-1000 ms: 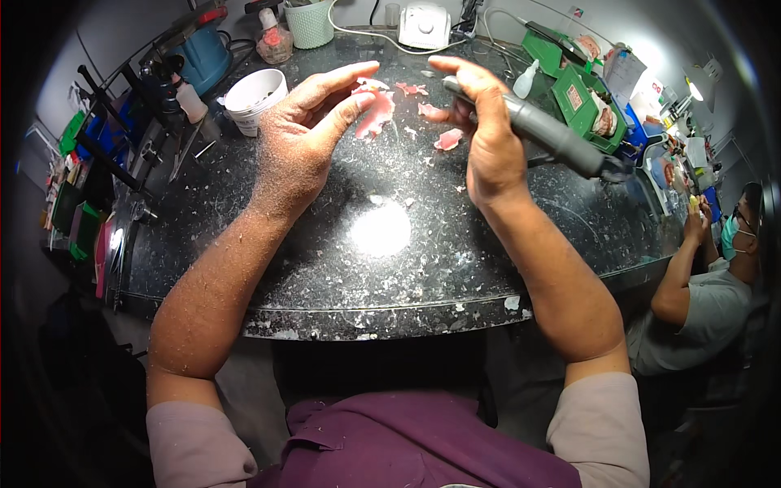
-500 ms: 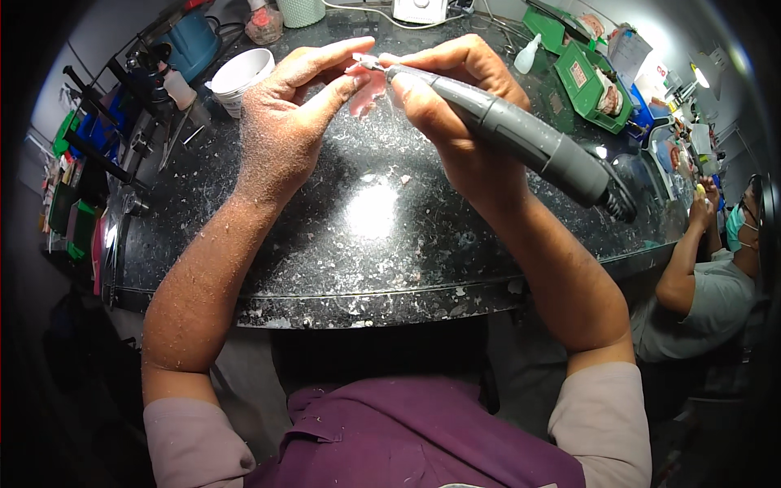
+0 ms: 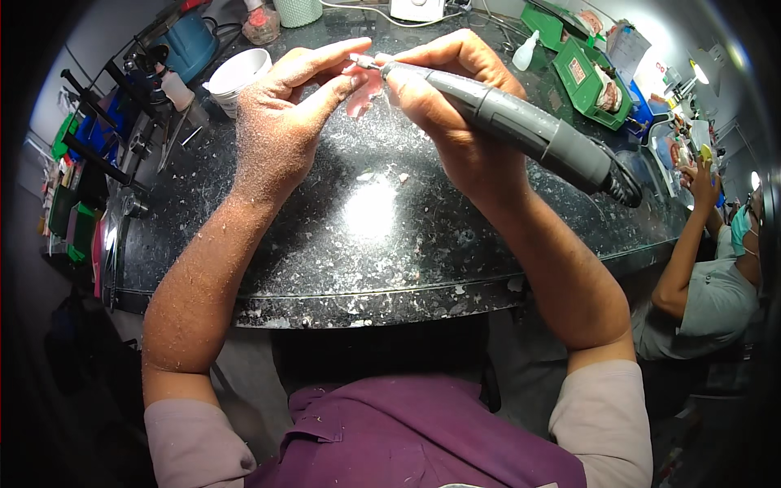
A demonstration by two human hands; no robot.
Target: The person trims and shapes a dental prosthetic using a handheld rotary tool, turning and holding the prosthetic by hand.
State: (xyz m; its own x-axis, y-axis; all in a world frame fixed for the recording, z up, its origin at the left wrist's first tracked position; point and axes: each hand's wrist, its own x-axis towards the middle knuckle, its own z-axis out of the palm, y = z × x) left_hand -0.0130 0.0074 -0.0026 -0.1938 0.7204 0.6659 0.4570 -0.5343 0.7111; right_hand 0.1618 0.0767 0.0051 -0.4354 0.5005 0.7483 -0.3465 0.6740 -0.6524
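My left hand, coated in pale dust, pinches a ragged pink piece between fingertips and thumb near the middle back of the bench. My right hand grips a thick grey handpiece with a dark coiled cord at its rear. The metal tip of the handpiece is at the upper edge of the pink piece, beside my left fingertips; whether it touches is too small to tell.
The scuffed black bench carries a white tub, hand tools at left, a white control box, a small pale bottle and green trays holding dental casts. A co-worker sits at right.
My right hand has swung left and turned the handpiece toward the pink piece in my left hand. Both hands have moved slightly up in the view. The co-worker's hands have risen.
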